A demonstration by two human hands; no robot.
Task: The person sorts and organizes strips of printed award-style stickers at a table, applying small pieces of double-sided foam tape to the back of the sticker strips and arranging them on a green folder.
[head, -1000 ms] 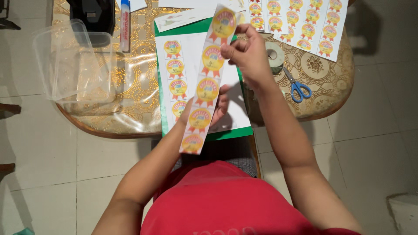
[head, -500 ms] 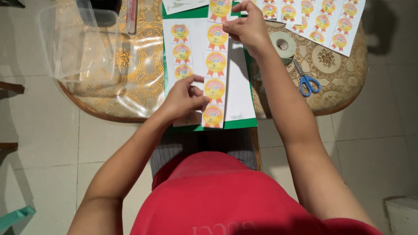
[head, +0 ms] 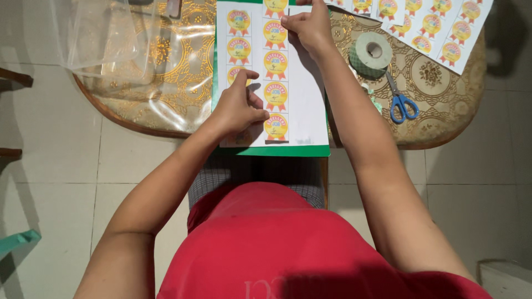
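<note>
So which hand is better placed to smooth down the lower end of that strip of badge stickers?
Probably the left hand: its fingers already rest beside the bottom badge of the strip, on the white sheet. The right hand pins the strip's upper end.

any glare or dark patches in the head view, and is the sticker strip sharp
Head view: glare streaks on the clear plastic sheet over the table; dark shadow across the red shirt at bottom; the sticker strip under the left hand and right hand is sharp, mild wide-angle bend.

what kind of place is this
Probably a home craft corner: a small table with a gold patterned cloth on a tiled floor, with scissors, tape and badge sheets.
</note>
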